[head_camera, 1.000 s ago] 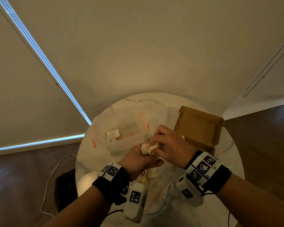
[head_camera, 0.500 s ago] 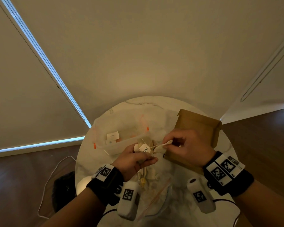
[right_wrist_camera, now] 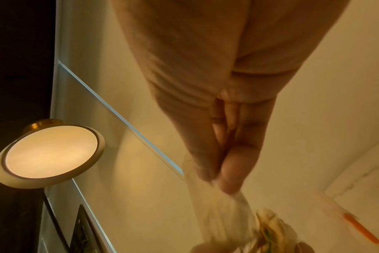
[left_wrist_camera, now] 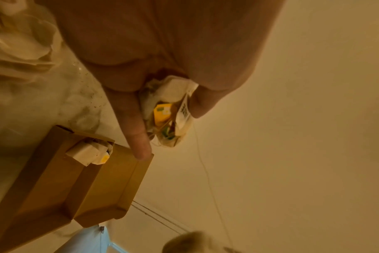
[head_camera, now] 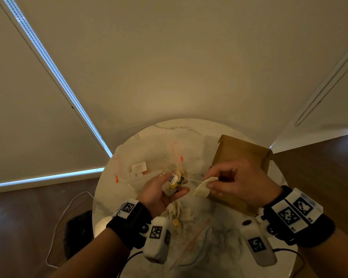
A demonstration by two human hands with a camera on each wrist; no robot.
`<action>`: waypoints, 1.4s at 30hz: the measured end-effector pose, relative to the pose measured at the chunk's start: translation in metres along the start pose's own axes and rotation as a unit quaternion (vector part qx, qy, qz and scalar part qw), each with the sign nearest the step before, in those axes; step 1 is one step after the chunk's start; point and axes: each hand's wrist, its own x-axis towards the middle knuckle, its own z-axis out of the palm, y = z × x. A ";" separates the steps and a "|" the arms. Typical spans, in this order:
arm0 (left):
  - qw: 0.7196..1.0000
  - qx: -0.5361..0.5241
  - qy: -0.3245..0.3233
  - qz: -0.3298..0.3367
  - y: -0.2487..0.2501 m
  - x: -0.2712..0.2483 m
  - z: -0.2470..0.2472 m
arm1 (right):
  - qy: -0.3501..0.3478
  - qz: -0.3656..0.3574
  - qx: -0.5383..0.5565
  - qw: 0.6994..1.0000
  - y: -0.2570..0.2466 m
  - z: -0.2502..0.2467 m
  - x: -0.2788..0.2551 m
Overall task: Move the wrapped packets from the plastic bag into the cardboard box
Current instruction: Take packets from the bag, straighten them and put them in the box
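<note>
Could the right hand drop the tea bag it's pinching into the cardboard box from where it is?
Probably yes: the right hand hovers over the open cardboard box, but the tea bag is strung to the left hand's bundle.

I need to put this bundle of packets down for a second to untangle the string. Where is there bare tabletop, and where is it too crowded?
Bare marble shows at the far rim of the table, beyond the plastic bag and left of the cardboard box. A smaller patch lies near the front, right of centre. It is crowded under the left hand, where loose packets lie.

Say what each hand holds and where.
Left hand grips a bunch of packets around their middle; right hand pinches one packet by its top edge.
</note>
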 end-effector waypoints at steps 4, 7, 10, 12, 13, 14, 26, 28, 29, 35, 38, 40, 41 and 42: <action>1.000 -0.010 0.015 0.008 0.005 0.000 -0.003 | -0.023 0.020 -0.010 0.999 -0.001 -0.012 -0.004; 1.000 0.002 0.018 0.008 0.005 -0.001 -0.001 | -0.017 0.010 -0.067 0.998 0.002 -0.014 0.000; 1.000 0.023 0.002 -0.011 0.001 -0.004 0.006 | 0.074 -0.031 -0.142 0.987 0.005 -0.007 0.014; 0.999 0.032 -0.014 -0.024 -0.003 -0.006 0.010 | 0.152 -0.077 -0.155 0.973 0.006 0.002 0.027; 0.999 0.034 -0.021 -0.027 -0.005 -0.006 0.012 | 0.169 -0.098 -0.158 0.968 0.007 0.008 0.033; 0.998 0.036 -0.030 -0.029 -0.006 -0.007 0.013 | 0.168 -0.112 -0.163 0.966 0.008 0.014 0.038; 0.991 0.070 -0.111 -0.035 -0.002 -0.013 0.015 | 0.022 -0.142 -0.264 0.954 0.026 0.047 0.042; 0.989 0.077 -0.118 -0.036 -0.003 -0.012 0.016 | 0.025 -0.140 -0.264 0.954 0.024 0.047 0.045; 0.989 0.073 -0.121 -0.036 -0.004 -0.013 0.016 | 0.032 -0.133 -0.258 0.956 0.023 0.047 0.046; 0.984 0.095 -0.149 -0.002 -0.011 -0.009 0.011 | 0.097 -0.020 -0.174 0.980 0.029 0.041 0.052; 0.975 0.190 -0.103 0.051 -0.016 -0.005 0.014 | 0.144 0.040 -0.129 0.980 0.032 0.031 0.052; 0.973 0.203 -0.088 0.061 -0.018 -0.002 0.014 | 0.171 0.067 -0.111 0.977 0.036 0.020 0.052; 0.974 0.200 -0.083 0.063 -0.018 -0.001 0.014 | 0.183 0.076 -0.110 0.974 0.038 0.012 0.051; 0.975 0.197 -0.077 0.063 -0.018 0.000 0.012 | 0.192 0.083 -0.119 0.971 0.042 0.004 0.051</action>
